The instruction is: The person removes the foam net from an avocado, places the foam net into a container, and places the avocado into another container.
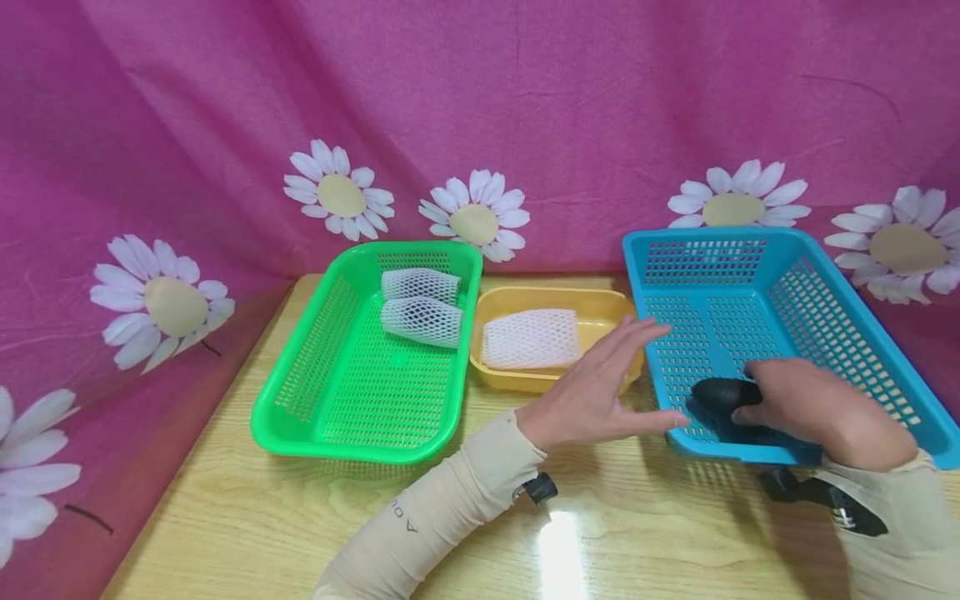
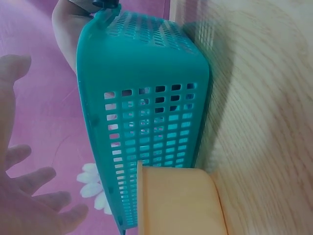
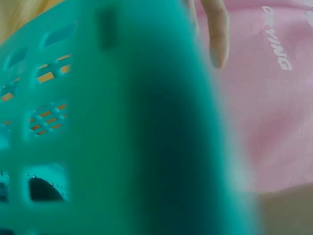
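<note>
My right hand (image 1: 821,404) reaches over the near rim of the blue basket (image 1: 716,333) and grips a black, smooth, oblong object (image 1: 722,398) near its front left corner. The hand covers part of that object, so its exact kind is unclear. Fingers spread and straight, my left hand (image 1: 588,396) hovers between the yellow basin (image 1: 555,293) and the blue basket, holding nothing. A white foam net sleeve (image 1: 530,337) lies in the yellow basin. In the left wrist view, the left hand (image 2: 29,191) is apart from the blue basket's side wall (image 2: 146,63).
A green basket (image 1: 360,452) stands at the left, with two white foam net sleeves (image 1: 422,321) at its back right. All three containers sit on a wooden table (image 1: 600,517). Behind hangs a magenta cloth (image 1: 570,125) with daisies.
</note>
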{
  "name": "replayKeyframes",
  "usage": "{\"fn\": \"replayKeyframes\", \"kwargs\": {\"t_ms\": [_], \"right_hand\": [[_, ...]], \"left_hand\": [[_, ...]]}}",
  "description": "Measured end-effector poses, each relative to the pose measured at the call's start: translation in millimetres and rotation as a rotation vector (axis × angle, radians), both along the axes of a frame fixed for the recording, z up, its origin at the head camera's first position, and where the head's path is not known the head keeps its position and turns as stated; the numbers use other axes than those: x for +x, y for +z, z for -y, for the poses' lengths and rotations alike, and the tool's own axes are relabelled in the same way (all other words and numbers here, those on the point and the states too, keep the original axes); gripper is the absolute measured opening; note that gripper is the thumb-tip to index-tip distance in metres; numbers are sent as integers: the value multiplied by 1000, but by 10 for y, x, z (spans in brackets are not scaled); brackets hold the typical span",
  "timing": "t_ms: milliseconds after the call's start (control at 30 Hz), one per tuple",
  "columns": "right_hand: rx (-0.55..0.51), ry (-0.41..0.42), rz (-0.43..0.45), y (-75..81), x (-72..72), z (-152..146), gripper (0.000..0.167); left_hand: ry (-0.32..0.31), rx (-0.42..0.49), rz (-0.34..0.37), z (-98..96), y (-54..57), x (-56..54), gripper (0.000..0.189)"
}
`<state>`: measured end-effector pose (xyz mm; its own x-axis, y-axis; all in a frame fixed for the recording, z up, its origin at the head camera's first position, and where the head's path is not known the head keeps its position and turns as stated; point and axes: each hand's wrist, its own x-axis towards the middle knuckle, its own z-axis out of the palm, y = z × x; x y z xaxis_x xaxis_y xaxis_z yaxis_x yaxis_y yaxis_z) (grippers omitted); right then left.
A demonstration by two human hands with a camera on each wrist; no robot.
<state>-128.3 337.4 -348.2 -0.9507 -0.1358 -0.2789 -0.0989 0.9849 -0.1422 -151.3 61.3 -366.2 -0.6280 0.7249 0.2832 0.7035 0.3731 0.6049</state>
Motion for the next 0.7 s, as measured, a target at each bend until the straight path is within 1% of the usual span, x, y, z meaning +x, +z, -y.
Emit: {"fn": "replayKeyframes", "kwargs": {"t_ms": [133,267,300,433,500,600,700], "right_hand": [[24,14,-45,37,24,-15,66],[30,34,-60,79,45,-1,70],[31,38,-65,89,51,8,69],[27,32,-53,126,68,56,72],[27,28,-39,143,81,81,76],[28,27,-10,160,97,105,86],[31,35,-6,166,114,123,90]], "left_hand": [[7,1,16,23,4,-5,96],[12,-1,24,50,15,-9,95],[14,-3,26,58,18,-9,95],[20,-2,10,86,32,-3,93],[27,-3,-1,99,41,1,92],[43,-12,-10,116,58,4,91],[54,-20,-19,137,74,4,90]]}}
